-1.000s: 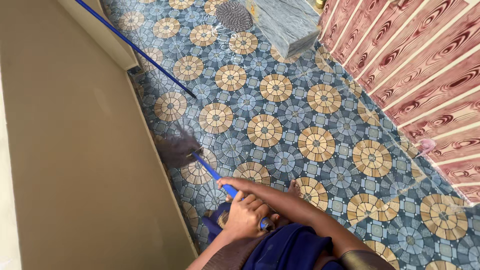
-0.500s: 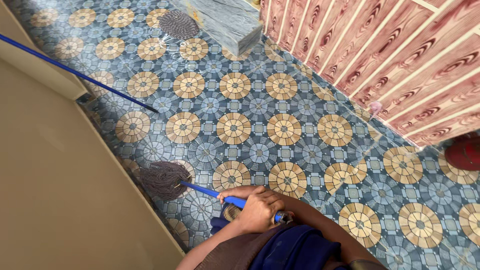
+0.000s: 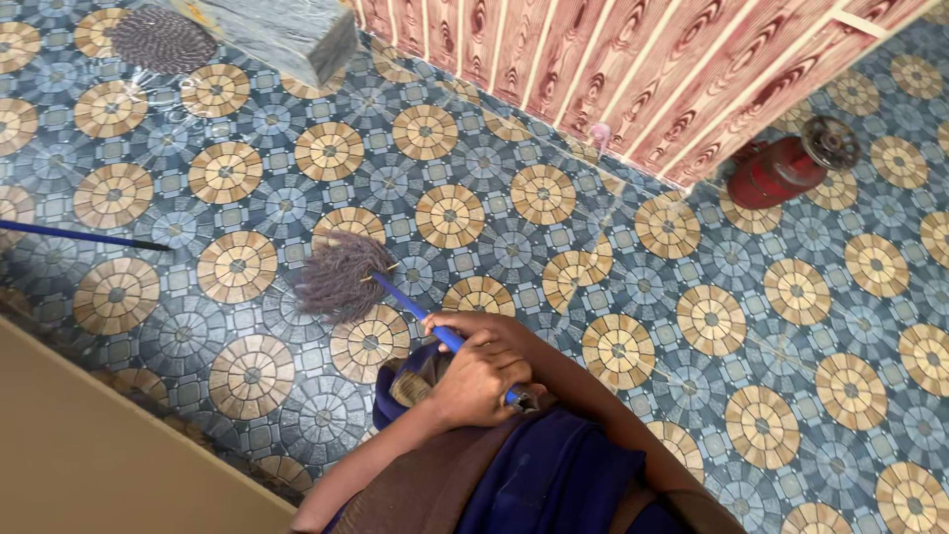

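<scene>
One mop point(image 3: 341, 277), its stringy grey head lying on the patterned tile floor point(image 3: 692, 396), runs by its blue handle back into my two hands, left hand point(image 3: 473, 381) and right hand point(image 3: 484, 331) both clamped around it, with one red cylinder point(image 3: 776, 170) well apart by the wall

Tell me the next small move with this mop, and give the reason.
Probably drag the mop head back along the floor toward the feet. Both hands, left and right, grip the blue handle low at the body, and the strands lie spread on the tiles in front, so a pull is the natural stroke.
</scene>
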